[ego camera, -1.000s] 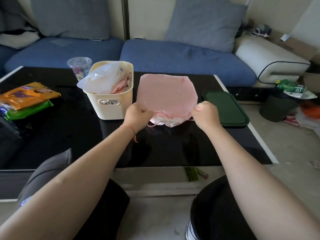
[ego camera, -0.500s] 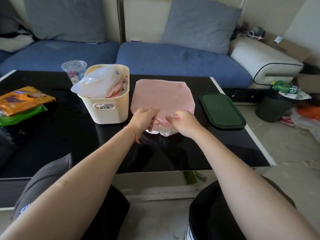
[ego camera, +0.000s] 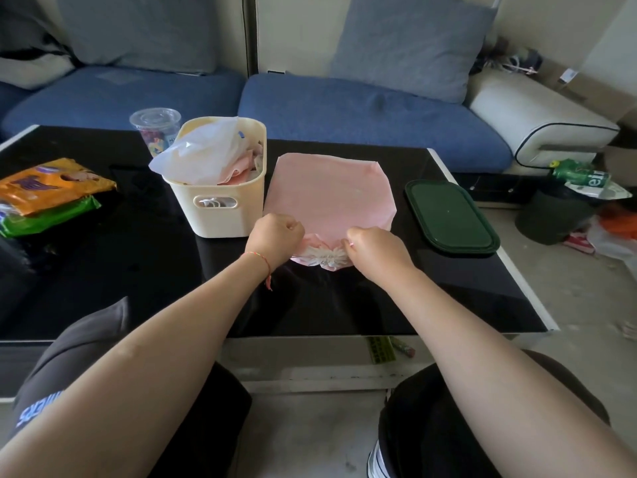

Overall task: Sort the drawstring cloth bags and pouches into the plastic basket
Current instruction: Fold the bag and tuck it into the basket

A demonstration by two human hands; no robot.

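Observation:
A pink drawstring cloth bag (ego camera: pixel 329 191) lies flat on the black table, its gathered white mouth facing me. My left hand (ego camera: pixel 275 238) pinches the left side of the gathered mouth. My right hand (ego camera: pixel 374 244) pinches the right side, fingers curled. Just left of the bag stands the cream plastic basket (ego camera: pixel 220 205), holding pink pouches and a white plastic bag that sticks out over its rim.
A green lid (ego camera: pixel 450 215) lies right of the bag near the table's right edge. A clear lidded cup (ego camera: pixel 155 127) stands behind the basket. Orange and green packets (ego camera: pixel 48 191) lie at the far left. A blue sofa (ego camera: pixel 362 108) runs behind the table.
My hands came together from the bag's two sides to its near edge, and the mouth is now drawn into a tight gather. The bag itself has stayed in place.

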